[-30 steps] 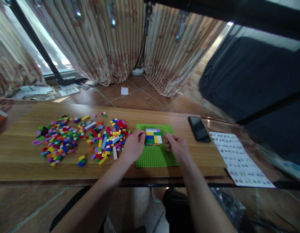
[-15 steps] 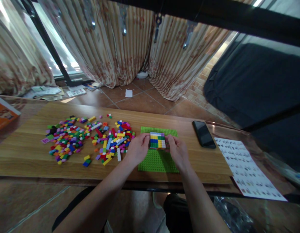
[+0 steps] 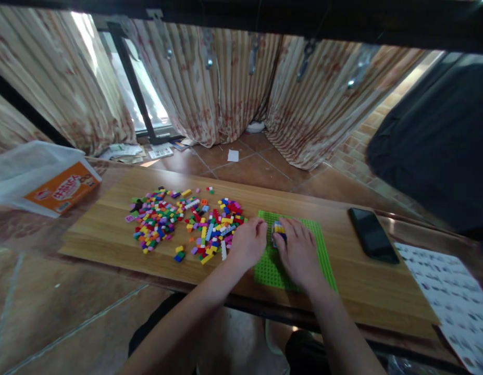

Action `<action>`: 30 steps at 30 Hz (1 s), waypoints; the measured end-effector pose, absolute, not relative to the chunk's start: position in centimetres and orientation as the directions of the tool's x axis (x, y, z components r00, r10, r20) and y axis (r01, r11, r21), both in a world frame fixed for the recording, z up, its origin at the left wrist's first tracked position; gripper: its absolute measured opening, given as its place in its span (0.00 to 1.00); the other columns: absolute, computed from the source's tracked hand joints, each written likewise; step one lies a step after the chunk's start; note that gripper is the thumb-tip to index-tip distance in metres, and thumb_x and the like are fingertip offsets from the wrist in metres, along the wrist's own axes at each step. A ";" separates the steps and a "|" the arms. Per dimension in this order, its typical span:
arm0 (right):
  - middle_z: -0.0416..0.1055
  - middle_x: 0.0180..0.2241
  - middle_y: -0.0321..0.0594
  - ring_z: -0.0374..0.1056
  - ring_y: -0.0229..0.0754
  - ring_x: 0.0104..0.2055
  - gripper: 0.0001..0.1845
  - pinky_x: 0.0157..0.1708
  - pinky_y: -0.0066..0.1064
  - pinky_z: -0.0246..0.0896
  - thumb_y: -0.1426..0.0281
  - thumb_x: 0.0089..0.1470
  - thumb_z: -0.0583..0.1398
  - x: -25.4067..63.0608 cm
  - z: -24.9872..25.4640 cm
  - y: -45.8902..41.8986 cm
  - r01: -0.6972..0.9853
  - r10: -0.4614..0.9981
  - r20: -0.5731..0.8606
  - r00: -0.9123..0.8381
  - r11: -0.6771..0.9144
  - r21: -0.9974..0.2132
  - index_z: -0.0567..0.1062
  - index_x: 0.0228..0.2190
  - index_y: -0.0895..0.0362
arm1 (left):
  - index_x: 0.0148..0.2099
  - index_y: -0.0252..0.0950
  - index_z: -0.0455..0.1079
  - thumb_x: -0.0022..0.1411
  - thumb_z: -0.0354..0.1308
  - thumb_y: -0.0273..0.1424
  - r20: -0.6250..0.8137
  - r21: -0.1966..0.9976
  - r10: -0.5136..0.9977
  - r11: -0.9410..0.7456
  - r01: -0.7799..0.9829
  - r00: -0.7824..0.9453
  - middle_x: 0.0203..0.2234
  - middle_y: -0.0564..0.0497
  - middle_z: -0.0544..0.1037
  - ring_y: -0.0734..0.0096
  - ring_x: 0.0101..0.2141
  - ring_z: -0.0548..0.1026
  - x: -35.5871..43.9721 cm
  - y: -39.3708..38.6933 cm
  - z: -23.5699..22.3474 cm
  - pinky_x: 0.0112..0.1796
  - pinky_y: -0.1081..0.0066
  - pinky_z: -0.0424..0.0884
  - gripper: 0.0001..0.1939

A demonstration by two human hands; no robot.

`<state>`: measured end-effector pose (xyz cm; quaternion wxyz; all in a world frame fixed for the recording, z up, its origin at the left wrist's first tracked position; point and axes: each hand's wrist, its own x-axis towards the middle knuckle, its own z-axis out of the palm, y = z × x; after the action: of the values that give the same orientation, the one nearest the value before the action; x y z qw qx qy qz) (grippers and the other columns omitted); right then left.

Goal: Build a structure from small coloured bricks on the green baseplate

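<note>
On the wooden board lies a green studded baseplate (image 3: pixel 323 255). A low block of multicoloured toy bricks (image 3: pixel 279 228) sits on its upper part, mostly covered by my right hand (image 3: pixel 301 252). The right thumb rests at the block's near side while the other fingers reach over its top and right. My left hand (image 3: pixel 249 242) is curled at the plate's left edge, thumb and fingertips together, apart from the block. Whatever it may hold is hidden. Just left of it spreads a pile of loose toy bricks (image 3: pixel 210 233).
Another heap of loose bricks (image 3: pixel 157 216) lies farther left, with a few joined bricks (image 3: pixel 179 254) in front. A black phone (image 3: pixel 373 235) and a printed sheet (image 3: pixel 452 297) are to the right. A translucent bin (image 3: pixel 34 179) with an orange label stands at the far left.
My view has turned left, bringing the bin in. Both hands were at the block's sides half a second ago; now the right covers it and the left has drawn away to the left.
</note>
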<state>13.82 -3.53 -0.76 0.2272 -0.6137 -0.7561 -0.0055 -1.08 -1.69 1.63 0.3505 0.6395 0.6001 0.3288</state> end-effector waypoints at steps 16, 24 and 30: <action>0.76 0.39 0.50 0.66 0.53 0.43 0.18 0.46 0.44 0.59 0.60 0.63 0.52 12.3 -1.2 -2.6 0.943 0.926 0.371 -0.067 0.180 -0.280 0.75 0.39 0.59 | 0.49 0.36 0.75 0.58 0.50 0.20 0.034 0.381 0.990 0.112 0.918 -0.135 0.43 0.41 0.78 0.58 0.44 0.77 -11.2 0.7 2.6 0.46 0.65 0.71 0.20; 0.76 0.40 0.50 0.65 0.53 0.43 0.19 0.47 0.43 0.59 0.61 0.64 0.52 11.6 -1.1 -2.5 0.939 0.914 0.393 -0.104 0.220 -0.263 0.76 0.39 0.60 | 0.47 0.40 0.75 0.59 0.50 0.21 -0.053 0.278 0.999 0.009 0.961 0.006 0.45 0.45 0.75 0.62 0.45 0.76 -11.6 0.5 2.8 0.45 0.68 0.72 0.19; 0.76 0.40 0.50 0.65 0.52 0.42 0.19 0.47 0.43 0.59 0.60 0.64 0.51 11.6 -1.1 -2.6 0.939 0.915 0.391 -0.100 0.216 -0.266 0.76 0.39 0.60 | 0.47 0.41 0.75 0.58 0.51 0.22 -0.037 0.283 0.999 0.017 0.959 -0.007 0.46 0.45 0.74 0.61 0.45 0.76 -11.7 0.4 2.6 0.46 0.67 0.72 0.19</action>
<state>11.58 -2.56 -1.09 0.2422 -0.6254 -0.7413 -0.0252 -11.70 0.41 2.58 0.1138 0.6953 0.7040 0.0888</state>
